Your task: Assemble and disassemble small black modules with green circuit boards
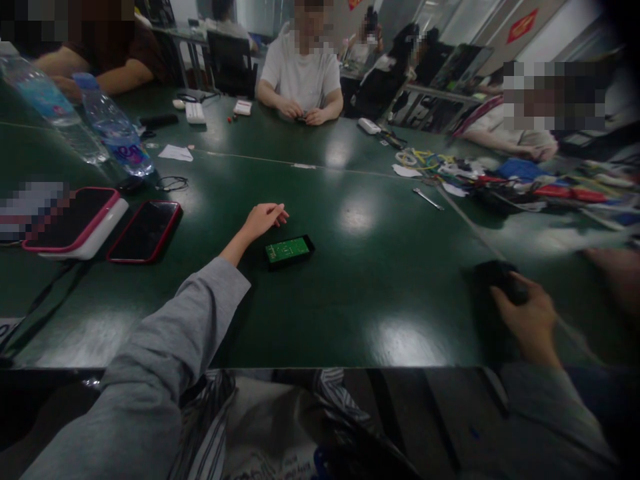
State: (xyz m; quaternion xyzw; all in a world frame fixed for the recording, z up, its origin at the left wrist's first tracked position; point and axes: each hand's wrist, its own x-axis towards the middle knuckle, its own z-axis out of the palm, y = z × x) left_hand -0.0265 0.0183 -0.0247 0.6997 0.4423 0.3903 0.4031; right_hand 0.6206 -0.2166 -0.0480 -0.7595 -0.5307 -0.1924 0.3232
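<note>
My left hand (266, 220) is over the table, fingers loosely bent and nothing in them. Just in front of it, on my side, lies a small black case (312, 245) with a green circuit board (289, 249) facing up in it. Off to the right, my right hand (533, 317) has its thumb and fingers around a black rounded object (510, 285) at the table top. Blur and the dark tone hide what kind of object it is, and its far side merges with shadow.
Left of me are a red-edged phone (145, 232), a pink-framed device (75, 220) and two water bottles (117, 133). A small wrench-like tool (427, 199) lies right of centre, before a heap of cables and tools (520, 177). Other people sit around the green table (350, 300).
</note>
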